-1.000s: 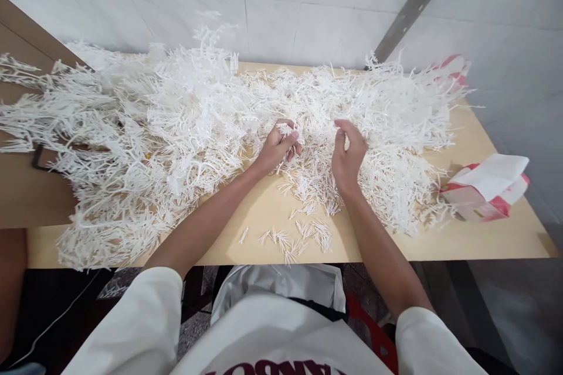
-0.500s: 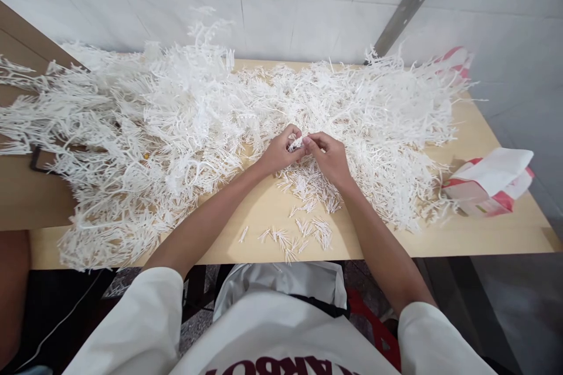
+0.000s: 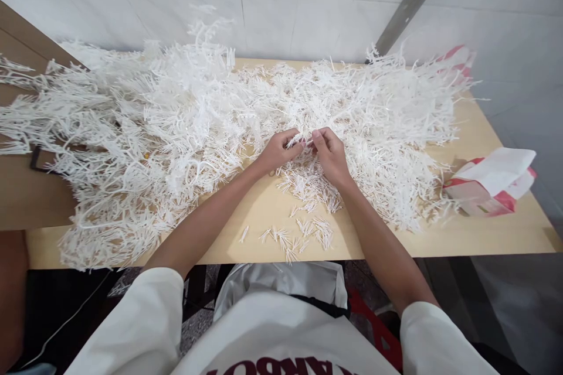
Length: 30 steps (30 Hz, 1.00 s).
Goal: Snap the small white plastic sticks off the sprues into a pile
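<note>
Over the middle of the table, my left hand (image 3: 280, 151) is closed, thumb against fingers, on a small white branched plastic sprig (image 3: 303, 137). Just to its right is my right hand (image 3: 329, 155), its thumb and index finger pinched near the sprig's end. Whether anything sits in that pinch is too small to make out. Around and behind both hands spreads a heap of white branched plastic strands (image 3: 387, 111). Short white pieces (image 3: 314, 231) lie loose in front of the hands, towards the table's near edge.
A taller pile of white strands (image 3: 167, 111) covers the table's left side, against a cardboard box (image 3: 35, 199). On the right of the wooden table (image 3: 484, 237) stands a red-and-white bag (image 3: 488, 181). Behind are a tiled wall (image 3: 281, 17) and a metal post (image 3: 413, 6).
My hands, which were together at the fingertips, have parted slightly. The right hand has shifted a little to the right. The piles look the same.
</note>
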{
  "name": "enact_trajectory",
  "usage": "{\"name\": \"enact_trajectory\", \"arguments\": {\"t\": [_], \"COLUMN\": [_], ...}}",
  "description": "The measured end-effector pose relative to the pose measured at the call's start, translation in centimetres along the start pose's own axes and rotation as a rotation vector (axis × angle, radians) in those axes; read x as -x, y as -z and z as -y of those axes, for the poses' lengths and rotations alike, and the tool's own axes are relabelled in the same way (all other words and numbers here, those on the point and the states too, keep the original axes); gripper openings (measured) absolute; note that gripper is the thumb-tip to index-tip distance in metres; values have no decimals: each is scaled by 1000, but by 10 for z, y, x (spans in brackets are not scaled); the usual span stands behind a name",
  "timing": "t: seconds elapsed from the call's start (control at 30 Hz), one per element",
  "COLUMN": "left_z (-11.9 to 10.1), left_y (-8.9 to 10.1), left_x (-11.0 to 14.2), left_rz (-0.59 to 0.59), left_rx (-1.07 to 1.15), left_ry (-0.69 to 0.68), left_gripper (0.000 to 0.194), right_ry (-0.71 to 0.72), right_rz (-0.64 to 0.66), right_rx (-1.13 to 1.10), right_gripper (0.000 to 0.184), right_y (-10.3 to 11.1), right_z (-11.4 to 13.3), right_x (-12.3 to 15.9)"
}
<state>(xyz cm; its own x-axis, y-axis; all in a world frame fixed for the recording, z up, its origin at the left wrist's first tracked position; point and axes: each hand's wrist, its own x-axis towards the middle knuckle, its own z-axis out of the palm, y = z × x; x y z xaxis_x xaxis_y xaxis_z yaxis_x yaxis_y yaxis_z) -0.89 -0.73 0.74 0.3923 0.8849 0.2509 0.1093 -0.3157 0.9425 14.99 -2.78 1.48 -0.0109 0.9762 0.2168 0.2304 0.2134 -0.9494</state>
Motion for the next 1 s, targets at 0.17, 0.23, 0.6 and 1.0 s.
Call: {"name": "enact_trajectory", "arguments": {"t": [0.17, 0.23, 0.6, 1.0], "left_z": [5, 6, 8, -2], "left_y": [-1, -1, -8, -17], "left_x": [-2, -2, -2, -2], "left_rz": [-35, -33, -52, 43], "left_rx": [-45, -71, -204, -199], "left_ry": [-9, -10, -64, -102], "left_gripper": [22, 23, 13, 27], "right_ry": [17, 30, 348, 137], "right_rz": [81, 82, -126, -340], "right_rx": [17, 78, 484, 22], "right_gripper": [31, 27, 9, 20], "right_y": [9, 10, 2, -18], "right_z": [-1, -2, -7, -19], "right_x": [-3, -4, 3, 6]}}
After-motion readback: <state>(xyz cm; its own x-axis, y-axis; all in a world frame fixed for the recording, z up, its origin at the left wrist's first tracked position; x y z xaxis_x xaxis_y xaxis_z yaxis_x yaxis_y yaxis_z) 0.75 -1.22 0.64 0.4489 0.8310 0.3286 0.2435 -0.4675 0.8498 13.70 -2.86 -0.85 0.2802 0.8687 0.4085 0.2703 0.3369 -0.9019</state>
